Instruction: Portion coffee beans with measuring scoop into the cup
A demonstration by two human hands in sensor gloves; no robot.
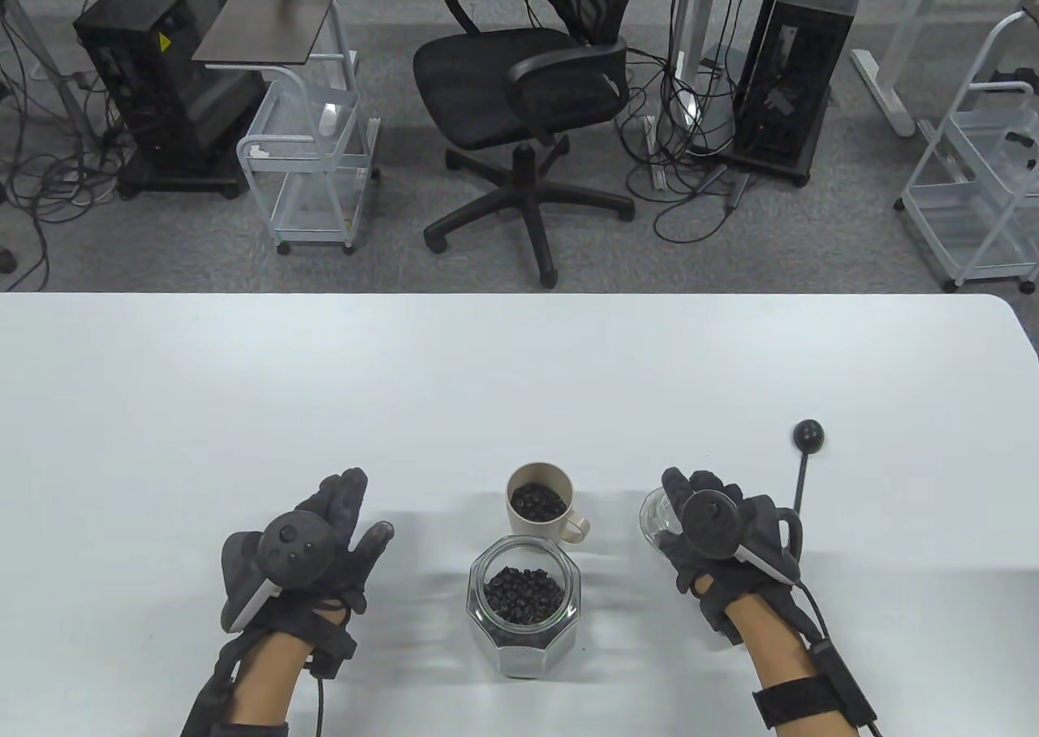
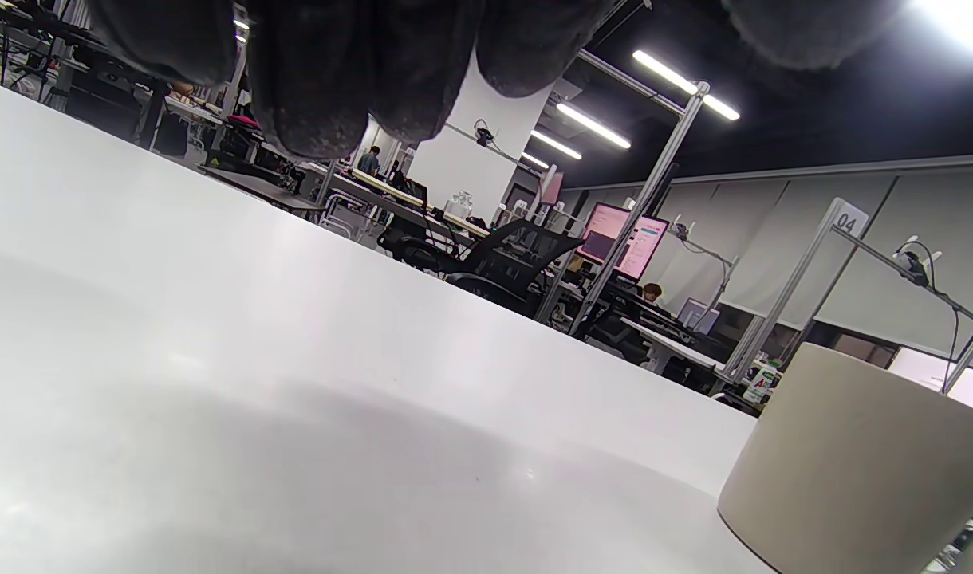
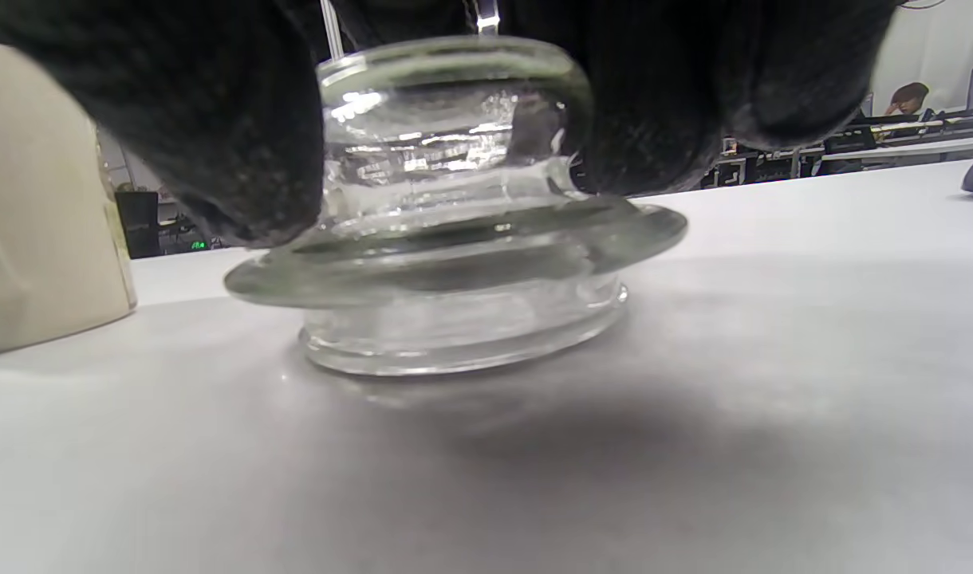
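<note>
A beige cup [image 1: 540, 503] holding coffee beans stands at the table's centre. Just in front of it is an open glass jar [image 1: 523, 607] with beans inside. The jar's glass lid [image 3: 454, 239] sits on the table right of the cup. My right hand [image 1: 691, 500] grips the lid's knob, with the thumb and fingers [image 3: 678, 104] curled round it. A black measuring scoop [image 1: 808, 437] lies on the table beyond my right hand, untouched. Left of the jar, my left hand [image 1: 355, 518] is open with straight fingers [image 2: 335, 72], holding nothing.
The cup's side shows in the left wrist view [image 2: 853, 470] and in the right wrist view [image 3: 40, 199]. The white table [image 1: 243, 380] runs far back and to both sides. An office chair [image 1: 519, 88] and carts stand beyond its far edge.
</note>
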